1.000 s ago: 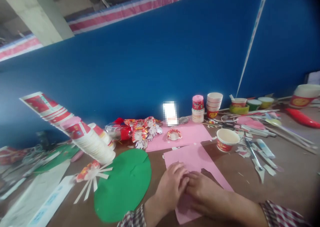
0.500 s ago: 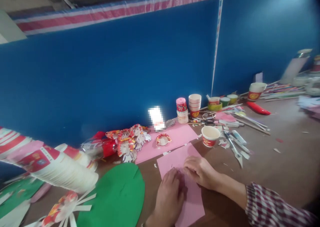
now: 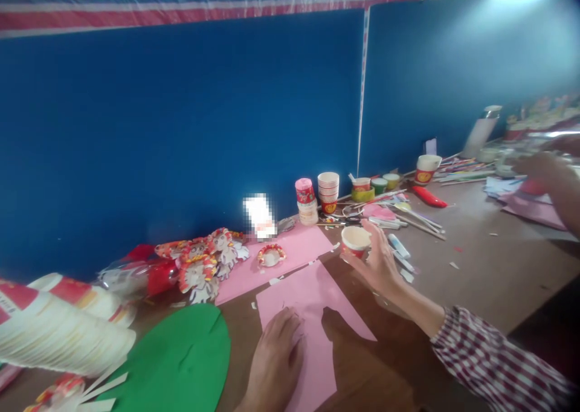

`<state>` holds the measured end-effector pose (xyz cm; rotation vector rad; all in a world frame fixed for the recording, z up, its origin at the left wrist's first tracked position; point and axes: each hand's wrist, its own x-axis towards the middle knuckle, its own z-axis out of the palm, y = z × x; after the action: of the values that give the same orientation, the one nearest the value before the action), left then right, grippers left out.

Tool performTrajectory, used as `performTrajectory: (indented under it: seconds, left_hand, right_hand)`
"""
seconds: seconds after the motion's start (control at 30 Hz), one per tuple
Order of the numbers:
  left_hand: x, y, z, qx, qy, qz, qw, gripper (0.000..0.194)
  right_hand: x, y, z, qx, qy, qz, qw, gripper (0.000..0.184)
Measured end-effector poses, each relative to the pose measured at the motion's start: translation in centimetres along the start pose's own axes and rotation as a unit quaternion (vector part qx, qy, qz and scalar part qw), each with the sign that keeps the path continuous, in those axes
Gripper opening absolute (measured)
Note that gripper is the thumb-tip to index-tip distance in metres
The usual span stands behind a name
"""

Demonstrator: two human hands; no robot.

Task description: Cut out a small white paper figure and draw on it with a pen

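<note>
Here, the left hand (image 3: 277,353) covers pink paper (image 3: 319,291), grip unclear; right of that, the right hand (image 3: 383,268) splays by a likely light, crushable cup (image 3: 354,239), best held mid-wall.

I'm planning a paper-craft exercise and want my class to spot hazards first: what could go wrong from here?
The spread right hand is right beside the open red-and-white paper cup; a careless brush might tip it.

The left hand rests on the pink paper sheet; sliding or pressing hard could crease it.

The long stack of nested white-and-red paper cups appears to lean, so a bump could send it onto the green paper shape.
</note>
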<state>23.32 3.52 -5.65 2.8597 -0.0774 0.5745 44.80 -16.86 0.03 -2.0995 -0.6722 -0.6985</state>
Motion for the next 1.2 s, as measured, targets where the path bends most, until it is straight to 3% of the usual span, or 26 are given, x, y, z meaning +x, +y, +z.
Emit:
performTrajectory:
  seconds: [0.1, 0.23, 0.4, 0.57, 0.67, 0.83, 0.93, 1.03, 1.2]
  left_hand:
    - [0.0, -0.1, 0.2, 0.013, -0.002, -0.002, 1.0, 0.035]
    - [0.0, -0.1, 0.1, 0.014, -0.002, -0.002, 1.0, 0.034]
    - [0.0, 0.0, -0.2, 0.005, -0.002, -0.004, 1.0, 0.033]
    - [0.0, -0.1, 0.0, 0.015, 0.003, 0.009, 1.0, 0.033]
    - [0.1, -0.2, 0.1, 0.02, 0.006, 0.021, 1.0, 0.035]
    - [0.5, 0.3, -0.3, 0.0, 0.007, 0.023, 1.0, 0.035]
    - [0.5, 0.7, -0.6, -0.012, 0.014, 0.011, 1.0, 0.035]
    - [0.4, 1.0, -1.0, -0.027, 0.018, 0.001, 0.999, 0.032]
    - [0.4, 1.0, -1.1, -0.031, 0.035, -0.011, 0.999, 0.024]
  right_hand:
    - [0.2, 0.9, 0.1, -0.017, 0.0, -0.006, 1.0, 0.076]
    - [0.5, 1.4, 0.4, -0.024, -0.03, -0.073, 0.997, 0.056]
    - [0.7, 2.4, 0.7, -0.06, -0.096, -0.089, 0.99, 0.031]
    - [1.0, 3.0, 0.4, -0.038, -0.053, -0.06, 0.996, 0.037]
    - [1.2, 1.7, -0.1, -0.028, -0.039, -0.1, 0.994, 0.039]
    - [1.9, -2.0, -1.0, -0.046, -0.116, -0.221, 0.967, 0.022]
    - [2.6, -3.1, -1.2, -0.099, -0.198, -0.24, 0.945, 0.019]
    - [3.4, -2.6, -1.3, -0.168, -0.251, -0.222, 0.927, 0.016]
    - [4.6, -0.2, -1.9, -0.26, -0.26, -0.179, 0.912, 0.019]
